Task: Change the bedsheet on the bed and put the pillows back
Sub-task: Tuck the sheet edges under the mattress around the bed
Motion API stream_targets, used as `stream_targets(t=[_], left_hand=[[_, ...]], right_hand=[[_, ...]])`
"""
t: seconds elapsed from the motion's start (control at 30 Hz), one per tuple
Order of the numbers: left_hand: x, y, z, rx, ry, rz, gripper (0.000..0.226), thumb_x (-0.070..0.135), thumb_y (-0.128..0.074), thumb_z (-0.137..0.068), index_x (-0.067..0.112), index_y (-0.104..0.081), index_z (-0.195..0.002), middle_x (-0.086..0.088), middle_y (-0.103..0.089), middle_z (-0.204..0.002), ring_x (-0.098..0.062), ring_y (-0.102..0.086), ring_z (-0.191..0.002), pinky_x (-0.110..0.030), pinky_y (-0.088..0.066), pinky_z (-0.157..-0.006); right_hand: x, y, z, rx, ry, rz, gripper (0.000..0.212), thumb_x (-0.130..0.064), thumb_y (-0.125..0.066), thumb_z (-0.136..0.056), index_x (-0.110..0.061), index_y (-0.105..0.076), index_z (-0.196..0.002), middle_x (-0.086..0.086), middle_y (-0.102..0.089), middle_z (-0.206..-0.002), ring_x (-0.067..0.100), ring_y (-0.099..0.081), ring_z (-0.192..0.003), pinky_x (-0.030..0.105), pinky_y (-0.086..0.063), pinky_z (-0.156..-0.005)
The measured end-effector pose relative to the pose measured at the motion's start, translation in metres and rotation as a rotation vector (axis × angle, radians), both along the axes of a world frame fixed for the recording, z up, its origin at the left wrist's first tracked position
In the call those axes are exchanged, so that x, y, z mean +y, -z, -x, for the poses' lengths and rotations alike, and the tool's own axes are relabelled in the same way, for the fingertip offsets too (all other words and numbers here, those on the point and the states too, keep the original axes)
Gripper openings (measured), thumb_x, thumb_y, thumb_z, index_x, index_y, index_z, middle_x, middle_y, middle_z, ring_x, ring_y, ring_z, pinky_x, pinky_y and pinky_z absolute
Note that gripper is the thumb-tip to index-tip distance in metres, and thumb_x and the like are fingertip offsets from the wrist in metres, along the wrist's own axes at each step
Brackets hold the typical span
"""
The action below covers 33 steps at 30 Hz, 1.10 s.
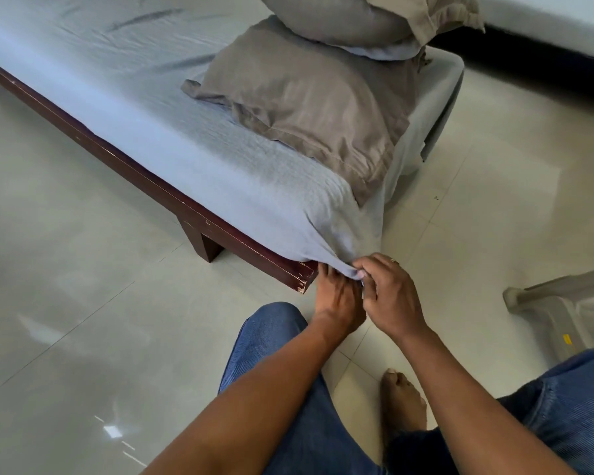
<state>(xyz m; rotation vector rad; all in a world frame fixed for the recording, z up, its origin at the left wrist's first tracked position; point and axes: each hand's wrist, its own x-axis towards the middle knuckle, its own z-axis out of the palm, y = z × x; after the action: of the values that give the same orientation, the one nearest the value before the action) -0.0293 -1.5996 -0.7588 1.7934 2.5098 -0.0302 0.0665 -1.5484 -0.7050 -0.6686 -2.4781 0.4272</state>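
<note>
A pale blue-grey bedsheet [158, 108] covers the mattress on a dark brown wooden bed frame [144, 180]. Its corner is bunched into a twist at the near corner of the frame. My left hand [336, 296] grips the bunched cloth from below, beside the frame's end. My right hand [388, 296], with a ring on one finger, pinches the same twist from above. Two taupe pillows lie at this end of the bed: a lower pillow [316, 108] flat on the sheet and an upper pillow [354, 22] stacked on it.
Glossy light floor tiles [83, 303] surround the bed. A beige plastic chair or stool [563, 303] lies to the right. Another covered bed edge [563, 32] shows at the top right. My knees in blue jeans [288, 389] and a bare foot [402, 402] are below my hands.
</note>
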Motion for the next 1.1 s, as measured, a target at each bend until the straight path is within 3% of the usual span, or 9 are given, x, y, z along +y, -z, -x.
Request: stream_targets(t=[0.1, 0.23, 0.43, 0.6, 0.73, 0.83, 0.93, 1.03, 1.1], left_hand=[[-0.018, 0.007, 0.011, 0.006, 0.157, -0.062, 0.035, 0.029, -0.056, -0.087, 0.017, -0.063, -0.119, -0.007, -0.063, -0.113, -0.029, -0.056, -0.115, -0.05, -0.032, -0.113], [-0.061, 0.003, 0.043, -0.239, 0.375, -0.156, 0.023, 0.015, -0.054, -0.081, 0.012, -0.07, -0.098, -0.013, -0.07, -0.091, -0.034, -0.065, -0.083, -0.037, -0.055, -0.069], [-0.114, -0.007, 0.066, -0.551, -0.045, -0.606, 0.028, 0.022, -0.05, -0.08, 0.022, -0.075, -0.093, 0.005, -0.073, -0.08, -0.016, -0.068, -0.07, -0.031, -0.055, -0.067], [-0.109, -0.036, 0.057, -0.858, -0.27, -0.913, 0.036, 0.001, -0.05, -0.073, 0.015, -0.077, -0.092, 0.009, -0.074, -0.085, -0.012, -0.071, -0.08, -0.023, -0.055, -0.075], [-0.115, -0.032, 0.057, -0.762, -0.238, -0.934, 0.038, 0.001, -0.048, -0.074, 0.018, -0.077, -0.092, 0.01, -0.073, -0.087, -0.011, -0.07, -0.085, -0.029, -0.056, -0.078], [-0.122, -0.028, 0.06, -0.647, -0.194, -0.916, 0.038, -0.002, -0.051, -0.073, 0.017, -0.075, -0.096, 0.009, -0.072, -0.094, -0.007, -0.067, -0.089, -0.031, -0.055, -0.08], [-0.119, -0.029, 0.063, -0.523, -0.053, -0.853, 0.044, -0.002, -0.053, -0.073, 0.011, -0.073, -0.11, 0.0, -0.07, -0.108, -0.015, -0.064, -0.1, -0.026, -0.052, -0.088], [-0.106, -0.031, 0.064, -0.462, 0.108, -0.687, 0.055, 0.001, -0.052, -0.071, 0.006, -0.067, -0.124, -0.007, -0.068, -0.123, -0.023, -0.06, -0.115, -0.03, -0.048, -0.101], [-0.098, -0.031, 0.064, -0.384, 0.163, -0.557, 0.062, 0.004, -0.051, -0.072, 0.007, -0.062, -0.132, -0.008, -0.065, -0.132, -0.024, -0.056, -0.125, -0.034, -0.044, -0.107]], right_hand=[[-0.006, 0.009, -0.003, -0.068, -0.057, -0.046, 0.024, 0.005, -0.06, -0.087, -0.012, -0.07, -0.102, -0.001, -0.067, -0.093, 0.022, -0.059, -0.083, 0.034, -0.05, -0.072], [-0.011, 0.015, 0.002, -0.102, -0.092, 0.0, 0.017, 0.001, -0.061, -0.086, -0.014, -0.067, -0.091, -0.004, -0.065, -0.085, 0.022, -0.056, -0.077, 0.037, -0.046, -0.069], [-0.018, 0.008, 0.01, -0.086, -0.075, 0.088, 0.008, -0.015, -0.063, -0.082, -0.015, -0.067, -0.09, -0.007, -0.065, -0.085, 0.014, -0.057, -0.079, 0.039, -0.052, -0.073], [-0.032, -0.001, 0.036, 0.094, -0.018, 0.104, 0.04, -0.036, -0.082, -0.076, -0.013, -0.064, -0.102, -0.004, -0.064, -0.097, 0.01, -0.059, -0.087, 0.022, -0.048, -0.08], [-0.05, 0.02, 0.055, 0.089, -0.029, 0.199, 0.02, -0.015, -0.076, -0.09, -0.014, -0.056, -0.091, -0.001, -0.067, -0.081, 0.017, -0.065, -0.072, 0.035, -0.052, -0.063], [-0.059, 0.026, 0.046, 0.145, -0.001, 0.381, 0.024, -0.009, -0.071, -0.094, -0.015, -0.049, -0.085, -0.004, -0.069, -0.073, 0.009, -0.068, -0.067, 0.029, -0.052, -0.057], [-0.04, 0.028, 0.038, 0.119, 0.094, 0.603, 0.018, -0.005, -0.071, -0.092, -0.015, -0.057, -0.085, -0.005, -0.073, -0.075, 0.005, -0.07, -0.071, 0.023, -0.053, -0.064], [-0.011, 0.032, 0.036, 0.162, 0.112, 0.96, 0.014, -0.005, -0.066, -0.096, -0.019, -0.067, -0.096, 0.001, -0.078, -0.09, 0.023, -0.074, -0.09, 0.034, -0.058, -0.083], [0.0, 0.032, 0.035, 0.211, 0.122, 1.114, 0.012, -0.005, -0.063, -0.099, -0.014, -0.071, -0.101, 0.001, -0.079, -0.091, 0.023, -0.074, -0.092, 0.027, -0.058, -0.082]])
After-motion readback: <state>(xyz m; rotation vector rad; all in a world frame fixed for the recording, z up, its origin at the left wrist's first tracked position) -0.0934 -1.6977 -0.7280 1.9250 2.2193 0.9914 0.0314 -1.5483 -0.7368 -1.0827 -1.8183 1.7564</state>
